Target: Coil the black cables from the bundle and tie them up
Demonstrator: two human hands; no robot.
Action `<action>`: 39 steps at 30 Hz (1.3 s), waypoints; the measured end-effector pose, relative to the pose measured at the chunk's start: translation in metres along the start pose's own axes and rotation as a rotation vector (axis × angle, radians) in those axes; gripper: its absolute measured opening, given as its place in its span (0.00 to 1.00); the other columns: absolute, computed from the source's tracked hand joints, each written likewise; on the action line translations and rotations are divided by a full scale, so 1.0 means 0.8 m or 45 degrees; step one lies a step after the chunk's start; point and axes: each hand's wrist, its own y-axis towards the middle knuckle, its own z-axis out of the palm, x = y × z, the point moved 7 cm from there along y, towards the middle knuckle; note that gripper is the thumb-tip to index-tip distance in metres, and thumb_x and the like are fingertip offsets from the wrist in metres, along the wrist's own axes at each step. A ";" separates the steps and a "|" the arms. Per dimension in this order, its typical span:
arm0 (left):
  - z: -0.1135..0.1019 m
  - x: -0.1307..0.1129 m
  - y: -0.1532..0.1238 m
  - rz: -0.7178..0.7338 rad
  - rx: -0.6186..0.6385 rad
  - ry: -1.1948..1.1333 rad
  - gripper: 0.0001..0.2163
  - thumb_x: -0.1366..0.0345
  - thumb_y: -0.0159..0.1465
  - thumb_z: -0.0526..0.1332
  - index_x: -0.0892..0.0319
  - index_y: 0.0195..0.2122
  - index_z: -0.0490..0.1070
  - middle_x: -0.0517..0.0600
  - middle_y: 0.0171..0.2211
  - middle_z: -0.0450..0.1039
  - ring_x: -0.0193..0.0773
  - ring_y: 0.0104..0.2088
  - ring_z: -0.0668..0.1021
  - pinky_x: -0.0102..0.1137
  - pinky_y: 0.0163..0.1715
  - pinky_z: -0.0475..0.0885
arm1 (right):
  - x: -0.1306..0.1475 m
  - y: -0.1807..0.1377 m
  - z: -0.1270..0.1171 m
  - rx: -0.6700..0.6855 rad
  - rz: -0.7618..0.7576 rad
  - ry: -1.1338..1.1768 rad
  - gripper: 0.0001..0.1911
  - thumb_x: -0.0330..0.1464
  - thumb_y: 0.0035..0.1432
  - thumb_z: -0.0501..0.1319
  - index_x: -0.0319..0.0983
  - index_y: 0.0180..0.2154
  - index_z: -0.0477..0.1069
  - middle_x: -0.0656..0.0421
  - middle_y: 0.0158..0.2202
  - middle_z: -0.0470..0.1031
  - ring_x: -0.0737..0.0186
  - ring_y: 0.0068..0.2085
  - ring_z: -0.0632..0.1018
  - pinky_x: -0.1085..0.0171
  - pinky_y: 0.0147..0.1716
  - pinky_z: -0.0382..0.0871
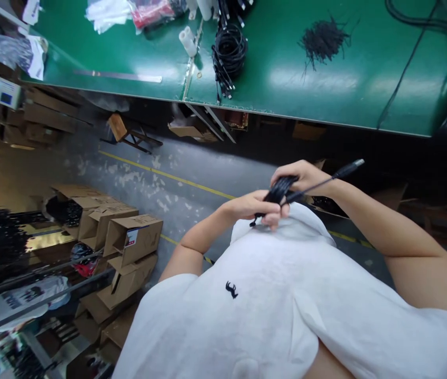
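A bundled black cable (281, 189) is held between both hands in front of the white shirt. My left hand (255, 205) is closed on the lower left side of the bundle, thumb lying across it. My right hand (299, 172) curls over the bundle from above, its fingers partly hidden behind the coil. One cable end with a metal-tipped plug (353, 167) sticks out to the right, past my right wrist. A short black end pokes out below my left fingers.
A green table (128, 58) runs across the top, bearing coiled black cables (230, 50), a pile of short black ties (324, 39), a metal ruler (128, 76) and a white roll (187, 41). Cardboard boxes (140, 239) and a stool (130, 134) stand on the floor at left.
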 end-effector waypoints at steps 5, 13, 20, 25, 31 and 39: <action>-0.066 -0.029 -0.018 0.553 -0.636 -0.143 0.08 0.64 0.61 0.69 0.62 0.33 0.73 0.41 0.19 0.62 0.28 0.21 0.69 0.27 0.33 0.72 | -0.096 -0.006 0.027 -0.855 0.505 1.163 0.20 0.42 0.49 0.72 0.39 0.26 0.63 0.69 0.18 0.57 0.73 0.21 0.64 0.70 0.24 0.69; -0.100 -0.009 -0.014 1.083 -0.944 -0.669 0.15 0.66 0.74 0.49 0.60 0.30 0.65 0.39 0.19 0.51 0.24 0.18 0.62 0.22 0.28 0.67 | -0.089 0.028 0.044 -0.959 0.466 1.449 0.21 0.42 0.55 0.70 0.40 0.28 0.60 0.72 0.16 0.44 0.77 0.16 0.49 0.77 0.13 0.52; -0.080 0.003 -0.019 0.401 -0.564 -0.581 0.16 0.64 0.72 0.55 0.61 0.26 0.64 0.37 0.19 0.44 0.24 0.15 0.54 0.22 0.21 0.62 | -0.039 0.038 -0.024 -0.403 0.148 -0.419 0.13 0.33 0.53 0.65 0.42 0.43 0.73 0.60 0.35 0.78 0.62 0.31 0.77 0.65 0.29 0.70; -0.081 0.014 -0.023 0.277 -0.493 -0.651 0.16 0.58 0.71 0.55 0.62 0.29 0.68 0.39 0.19 0.50 0.26 0.17 0.59 0.25 0.24 0.67 | -0.015 0.040 -0.011 -0.035 -0.005 -1.006 0.18 0.33 0.65 0.53 0.41 0.53 0.72 0.55 0.50 0.79 0.54 0.47 0.80 0.62 0.39 0.71; -0.091 0.003 -0.027 0.220 -0.445 -0.531 0.14 0.57 0.68 0.59 0.64 0.34 0.72 0.43 0.21 0.59 0.29 0.20 0.66 0.31 0.32 0.73 | -0.010 0.044 -0.021 -0.170 -0.026 -0.665 0.15 0.31 0.60 0.58 0.43 0.48 0.77 0.57 0.47 0.80 0.55 0.48 0.80 0.62 0.44 0.71; -0.119 -0.060 -0.018 0.717 -0.880 -0.620 0.11 0.63 0.71 0.55 0.60 0.33 0.68 0.40 0.22 0.53 0.23 0.17 0.57 0.21 0.19 0.58 | -0.086 0.044 0.005 -0.947 0.525 1.130 0.25 0.46 0.47 0.73 0.40 0.28 0.62 0.70 0.19 0.55 0.76 0.18 0.59 0.72 0.20 0.66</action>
